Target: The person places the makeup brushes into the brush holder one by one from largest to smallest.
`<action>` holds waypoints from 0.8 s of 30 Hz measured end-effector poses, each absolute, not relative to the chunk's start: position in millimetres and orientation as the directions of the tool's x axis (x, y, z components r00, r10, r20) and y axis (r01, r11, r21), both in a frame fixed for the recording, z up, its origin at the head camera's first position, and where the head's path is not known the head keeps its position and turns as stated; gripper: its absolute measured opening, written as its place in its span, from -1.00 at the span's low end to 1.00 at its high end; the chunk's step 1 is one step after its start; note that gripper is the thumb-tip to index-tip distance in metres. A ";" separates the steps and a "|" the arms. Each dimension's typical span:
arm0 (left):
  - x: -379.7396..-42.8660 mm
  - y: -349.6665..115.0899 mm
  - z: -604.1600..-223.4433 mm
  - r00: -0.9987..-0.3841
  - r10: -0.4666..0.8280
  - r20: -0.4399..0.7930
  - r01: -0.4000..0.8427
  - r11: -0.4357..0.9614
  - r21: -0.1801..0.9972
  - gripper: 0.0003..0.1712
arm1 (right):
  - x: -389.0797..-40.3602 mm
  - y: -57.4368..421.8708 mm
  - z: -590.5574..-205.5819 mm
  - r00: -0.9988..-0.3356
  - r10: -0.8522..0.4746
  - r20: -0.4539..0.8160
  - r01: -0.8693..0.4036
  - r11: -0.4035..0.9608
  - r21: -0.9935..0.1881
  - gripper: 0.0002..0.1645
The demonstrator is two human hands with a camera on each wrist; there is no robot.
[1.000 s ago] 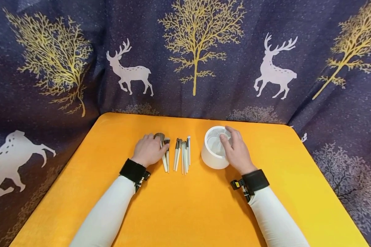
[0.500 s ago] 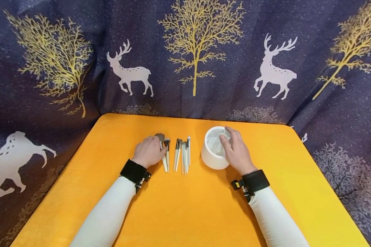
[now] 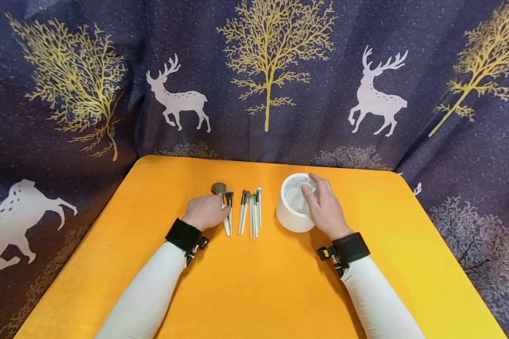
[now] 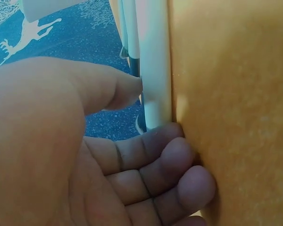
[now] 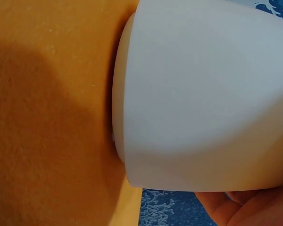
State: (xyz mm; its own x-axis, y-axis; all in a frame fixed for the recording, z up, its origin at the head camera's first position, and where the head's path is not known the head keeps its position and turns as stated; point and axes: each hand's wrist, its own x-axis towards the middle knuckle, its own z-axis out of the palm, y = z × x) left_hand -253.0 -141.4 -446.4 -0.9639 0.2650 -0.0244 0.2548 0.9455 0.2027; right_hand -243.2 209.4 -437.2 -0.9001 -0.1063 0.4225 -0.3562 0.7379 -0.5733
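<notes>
My left hand [image 3: 205, 212] lies over the handle of a large makeup brush [image 3: 218, 189] with a fluffy brown head and pale handle. Up close in the left wrist view, thumb and forefinger meet the pale brush handle [image 4: 154, 66], the other fingers curled near the tabletop. Just right of it lies a smaller dark-tipped makeup brush [image 3: 229, 194]. My right hand [image 3: 326, 207] grips the rim of a round white brush holder [image 3: 294, 221], thumb inside and fingers around the outside. Clear dividers show within it. The right wrist view is mostly filled by the holder's smooth wall [image 5: 203, 94].
Between the left hand and the holder, several slimmer makeup brushes [image 3: 251, 214] lie side by side, heads pointing away. All stand on an orange tabletop [image 3: 254, 287]. A dark curtain [image 3: 297, 103] with deer and trees hangs behind the table's far edge.
My left hand's fingers have drawn back toward me and curled at the large brush's handle, uncovering its brown head. The right hand and the holder have stayed put.
</notes>
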 end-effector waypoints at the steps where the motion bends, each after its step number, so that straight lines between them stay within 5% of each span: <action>1: -253.0 -141.6 -446.5 -0.964 0.264 -0.026 0.253 0.944 0.210 -0.55 | -243.2 209.4 -437.1 -0.900 -0.106 0.422 -0.356 0.738 -0.573 -0.27; 24: -251.6 -134.7 -448.5 -0.982 0.185 -0.039 0.174 0.963 0.205 -0.49 | -244.4 210.2 -438.2 -0.897 -0.113 0.428 -0.365 0.736 -0.570 -0.26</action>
